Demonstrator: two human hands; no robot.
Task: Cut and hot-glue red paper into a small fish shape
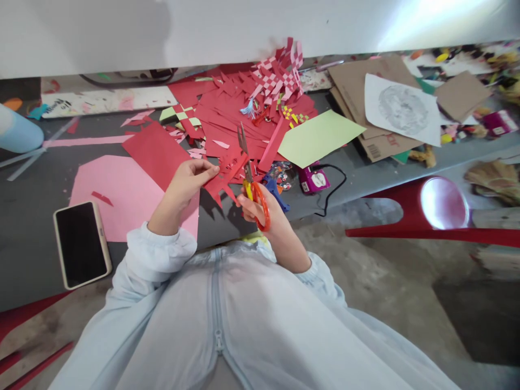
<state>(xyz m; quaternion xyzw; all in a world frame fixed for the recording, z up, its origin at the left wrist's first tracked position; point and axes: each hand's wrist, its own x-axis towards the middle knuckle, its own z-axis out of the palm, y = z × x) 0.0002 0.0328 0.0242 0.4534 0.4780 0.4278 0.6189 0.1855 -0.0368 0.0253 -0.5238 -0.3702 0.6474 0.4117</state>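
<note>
My left hand point(187, 183) pinches the left end of a cut red paper piece point(227, 179) with jagged strips. In my right hand point(270, 211) is a pair of scissors point(260, 203) with orange and yellow handles, its blades pointing up and away from me beside the red piece. Beyond both hands lies a heap of red paper strips point(231, 116), topped by pink-and-red woven checkered pieces point(276, 78). A red sheet point(158, 154) and a larger pink sheet point(117, 189) lie to the left.
A phone point(82, 245) lies at the table's near left edge, with a light blue bottle point(18, 130) beyond it. Rightward are a pale green sheet point(320, 138), a purple box point(313, 180), a blue tool point(276, 192), cardboard point(377, 146) and a printed white sheet point(402, 108). A red chair point(406, 211) stands right.
</note>
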